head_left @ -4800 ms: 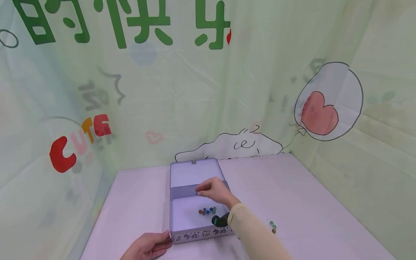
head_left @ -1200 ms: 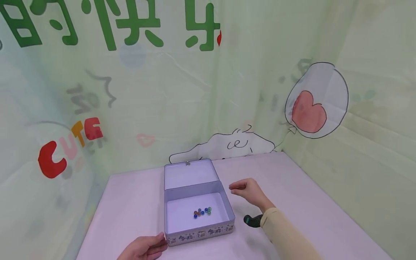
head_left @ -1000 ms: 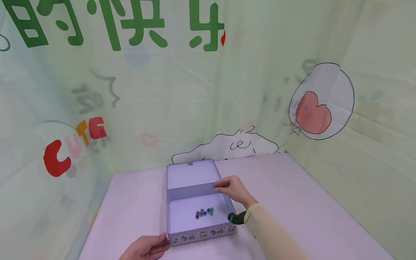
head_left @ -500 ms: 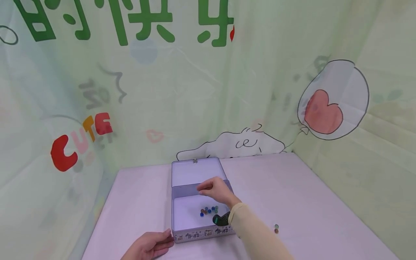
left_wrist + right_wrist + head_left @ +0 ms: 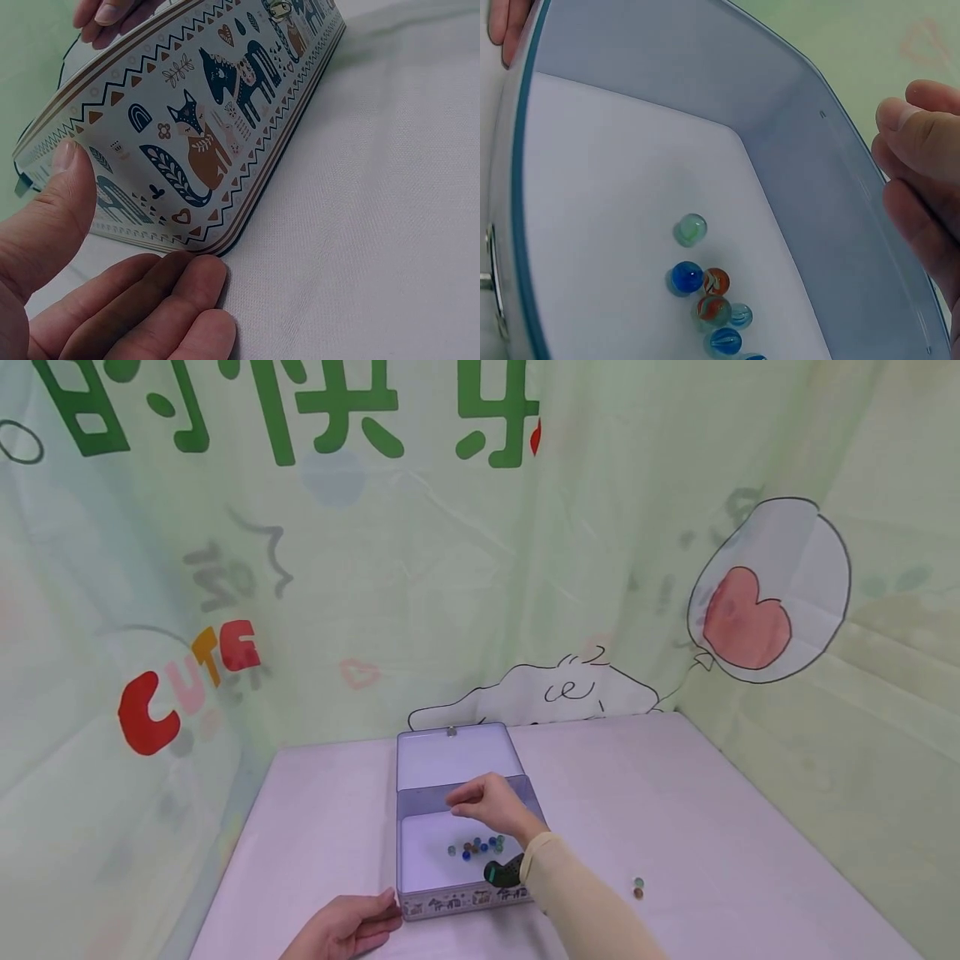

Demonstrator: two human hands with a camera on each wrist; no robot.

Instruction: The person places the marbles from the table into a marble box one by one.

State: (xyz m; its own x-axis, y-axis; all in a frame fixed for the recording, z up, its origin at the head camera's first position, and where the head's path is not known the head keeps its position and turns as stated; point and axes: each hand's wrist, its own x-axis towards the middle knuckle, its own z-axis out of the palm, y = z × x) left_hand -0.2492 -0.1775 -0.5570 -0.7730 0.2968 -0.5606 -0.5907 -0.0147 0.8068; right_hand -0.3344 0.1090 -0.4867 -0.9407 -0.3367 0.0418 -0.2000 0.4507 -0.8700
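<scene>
A tin box (image 5: 442,903) with an animal pattern stands on the table, its hinged lid (image 5: 457,758) laid back. Glass marbles in blue, orange-brown and green lie on its white floor; one pale green marble (image 5: 692,229) sits slightly apart from the cluster, left of it in the head view. My right hand (image 5: 491,802) hovers above the box, fingers loosely bent, with nothing seen between them in the right wrist view. At the box's near left corner my left hand (image 5: 348,925) rests, thumb (image 5: 64,199) against the patterned wall, relaxed fingers (image 5: 199,289) at the bottom edge.
Two more marbles, a green one (image 5: 639,882) and a brown one (image 5: 638,893), lie on the table (image 5: 720,827) right of the box. Printed curtains (image 5: 420,577) enclose the table at the back and sides. A dark wrist device (image 5: 504,872) hangs below my right wrist.
My right hand came from the right of the box to above it. A pale green marble now lies inside, left of the others. Two marbles remain visible on the table, earlier three.
</scene>
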